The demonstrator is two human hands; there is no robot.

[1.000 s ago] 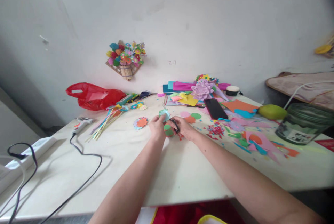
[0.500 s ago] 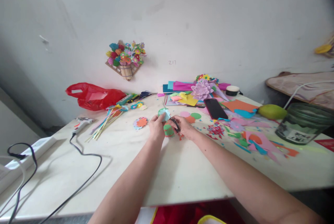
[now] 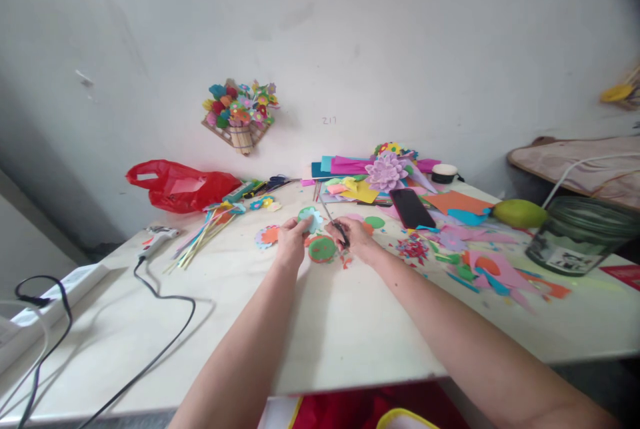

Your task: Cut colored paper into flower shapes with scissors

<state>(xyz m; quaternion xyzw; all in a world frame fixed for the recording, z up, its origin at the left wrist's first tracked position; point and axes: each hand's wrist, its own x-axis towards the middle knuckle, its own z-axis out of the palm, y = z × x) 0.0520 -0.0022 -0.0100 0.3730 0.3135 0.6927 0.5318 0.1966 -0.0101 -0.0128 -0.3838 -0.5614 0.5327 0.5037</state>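
Between the fingers of my left hand is a light blue scalloped flower cutout with a green piece behind it. My right hand is closed round the black handles of a pair of scissors, whose blades point up and away, just right of the flower and apart from it. On the table below and between my hands lies a green disc with reddish scraps round its edge. To the left of my left hand rests an orange flower cutout on a pale blue one.
A phone, a pile of cut scraps and a glass jar lie to the right. A glue gun with a black cord, thin sticks and a red plastic bag are at the left.
My left hand has moved slightly left with the flower cutout, away from the scissors. The green disc below now shows fully. My right hand has shifted a little right.
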